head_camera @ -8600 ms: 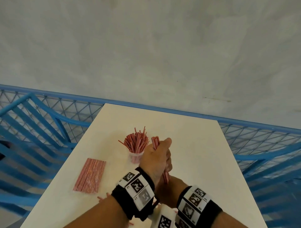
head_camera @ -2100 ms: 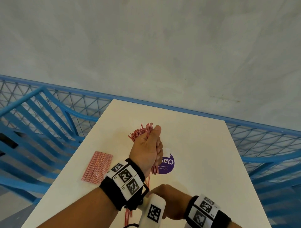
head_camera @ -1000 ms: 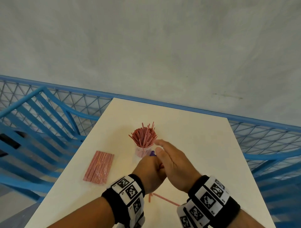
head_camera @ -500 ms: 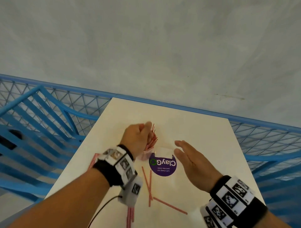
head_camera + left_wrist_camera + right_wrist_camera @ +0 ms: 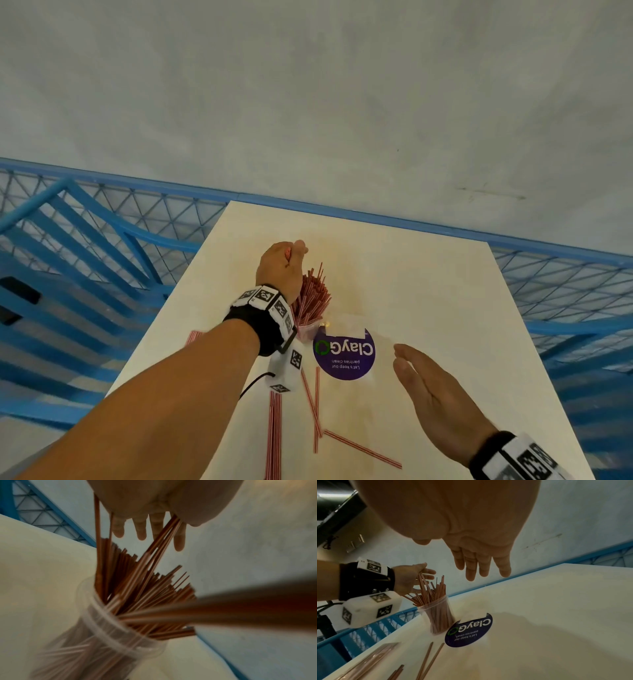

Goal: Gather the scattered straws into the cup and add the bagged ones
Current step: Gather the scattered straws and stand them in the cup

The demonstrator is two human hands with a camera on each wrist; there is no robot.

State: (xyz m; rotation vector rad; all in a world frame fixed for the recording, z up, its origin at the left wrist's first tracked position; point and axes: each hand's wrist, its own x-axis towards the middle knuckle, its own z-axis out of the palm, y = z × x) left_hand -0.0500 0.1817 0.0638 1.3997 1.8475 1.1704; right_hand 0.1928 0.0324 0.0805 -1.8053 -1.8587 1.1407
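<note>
A clear plastic cup (image 5: 306, 331) (image 5: 436, 616) (image 5: 109, 632) stands mid-table, crammed with red-striped straws (image 5: 313, 298) (image 5: 435, 591). My left hand (image 5: 291, 253) (image 5: 421, 573) (image 5: 164, 527) hovers just over the cup, its thumb pinching a few straws whose lower ends reach into the cup; the other fingers (image 5: 142, 532) stretch out. Flat and holding nothing, my right hand (image 5: 411, 370) (image 5: 481, 569) hangs to the right of the cup. Several loose straws (image 5: 317, 411) (image 5: 428, 658) lie on the table's near part. A packet of bagged straws (image 5: 368, 660) (image 5: 192, 337) lies left, mostly hidden by my forearm.
A clear bag with a round purple sticker (image 5: 344, 354) (image 5: 469, 630) lies flat against the cup's right side. The white table (image 5: 428, 291) is ringed by blue mesh railing (image 5: 102, 233), with a grey wall beyond its far edge.
The hands have parted from the bag, which now lies on the table. My left hand has carried a few straws up over the cup; the right hand has opened and drawn back.
</note>
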